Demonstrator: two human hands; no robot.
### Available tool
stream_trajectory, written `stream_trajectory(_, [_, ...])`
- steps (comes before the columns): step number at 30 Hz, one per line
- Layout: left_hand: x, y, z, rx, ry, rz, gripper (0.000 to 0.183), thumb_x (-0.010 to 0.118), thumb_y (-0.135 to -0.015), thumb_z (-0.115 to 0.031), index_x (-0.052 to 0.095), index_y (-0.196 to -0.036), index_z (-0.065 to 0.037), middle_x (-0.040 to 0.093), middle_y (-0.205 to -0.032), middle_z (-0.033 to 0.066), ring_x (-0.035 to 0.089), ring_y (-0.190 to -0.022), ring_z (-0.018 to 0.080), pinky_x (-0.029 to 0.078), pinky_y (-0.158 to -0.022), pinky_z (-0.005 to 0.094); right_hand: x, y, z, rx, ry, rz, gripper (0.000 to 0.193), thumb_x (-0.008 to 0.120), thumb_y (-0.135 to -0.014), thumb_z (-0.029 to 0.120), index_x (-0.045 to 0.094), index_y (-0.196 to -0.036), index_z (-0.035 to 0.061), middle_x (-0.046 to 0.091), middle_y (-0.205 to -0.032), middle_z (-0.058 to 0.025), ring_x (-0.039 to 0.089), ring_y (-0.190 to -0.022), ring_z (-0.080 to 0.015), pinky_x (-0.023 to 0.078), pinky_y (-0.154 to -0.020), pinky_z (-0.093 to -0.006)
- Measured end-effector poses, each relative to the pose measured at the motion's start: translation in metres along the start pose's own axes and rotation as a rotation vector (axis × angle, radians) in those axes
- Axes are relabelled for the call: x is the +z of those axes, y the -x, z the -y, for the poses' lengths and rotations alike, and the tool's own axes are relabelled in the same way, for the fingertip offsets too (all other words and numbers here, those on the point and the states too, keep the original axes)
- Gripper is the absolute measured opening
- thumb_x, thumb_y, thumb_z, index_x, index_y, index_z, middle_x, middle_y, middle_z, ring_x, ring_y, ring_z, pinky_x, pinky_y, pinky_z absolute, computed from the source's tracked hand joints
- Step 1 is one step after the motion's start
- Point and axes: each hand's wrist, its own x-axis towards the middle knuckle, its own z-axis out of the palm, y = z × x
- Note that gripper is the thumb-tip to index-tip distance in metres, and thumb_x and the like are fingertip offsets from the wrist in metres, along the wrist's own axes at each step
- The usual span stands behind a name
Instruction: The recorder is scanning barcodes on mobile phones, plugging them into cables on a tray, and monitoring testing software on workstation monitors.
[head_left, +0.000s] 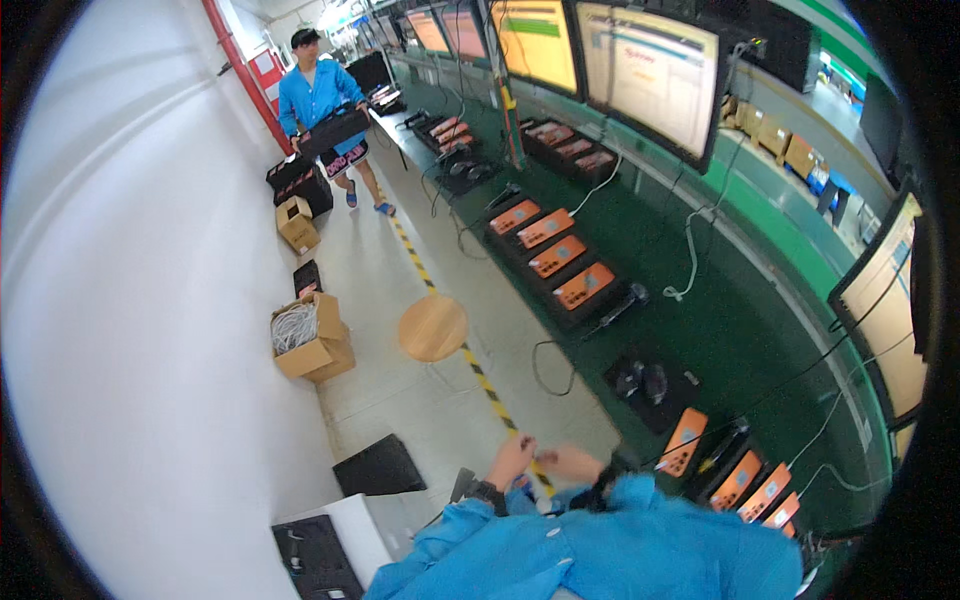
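My left hand and my right hand are close together in front of my body, above the floor beside the bench. The left fingers are curled and pinched together; whatever they hold, if anything, is too small to make out. Motion smears the right hand, so its fingers do not show clearly. Blue sleeves with dark cuffs cover both arms. Nearest on the right, an orange device lies at the edge of the green bench. More orange devices stand in a black tray beyond it.
A black tray of orange devices sits farther along the bench, below several monitors. A wooden stool stands on the floor. By the wall is an open carton of white cables. A person carries a black tray.
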Motion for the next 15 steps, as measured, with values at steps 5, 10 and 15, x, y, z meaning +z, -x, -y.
stream_trajectory(5, [-0.072, -0.030, 0.059, -0.119, 0.209, -0.158, 0.030, 0.055, -0.090, -0.023, 0.062, -0.106, 0.002, 0.068, -0.090, 0.0159, 0.066, -0.082, 0.0246, 0.052, -0.075, 0.0336, -0.112, -0.157, 0.078, -0.267, -1.496, -0.445, 0.035, 0.046, -0.098, 0.039, 0.054, -0.086, 0.0069, 0.060, -0.080, -0.0074, 0.057, -0.069, -0.0179, 0.045, -0.058, -0.0327])
stream_trajectory(10, [-0.107, -0.067, 0.103, -0.286, 0.338, 0.032, 0.033, 0.056, -0.091, -0.025, 0.061, -0.106, 0.004, 0.067, -0.092, 0.0131, 0.064, -0.083, 0.0188, 0.051, -0.075, 0.0305, -0.250, -0.292, 0.082, -0.319, -1.043, -1.000, 0.038, 0.052, -0.094, 0.036, 0.058, -0.074, 0.0047, 0.060, -0.071, -0.0086, 0.058, -0.066, -0.0201, 0.042, -0.055, -0.0359])
stream_trajectory(15, [-0.166, -0.105, 0.151, -0.424, 0.326, -0.047, 0.035, 0.055, -0.091, -0.026, 0.061, -0.107, 0.004, 0.067, -0.095, 0.0132, 0.064, -0.086, 0.0194, 0.050, -0.079, 0.0319, -0.389, -0.359, 0.025, 0.142, -0.183, -1.510, 0.051, 0.058, -0.087, 0.041, 0.060, -0.114, -0.0021, 0.063, -0.106, -0.0266, 0.059, -0.105, -0.0389, 0.047, -0.088, -0.0449])
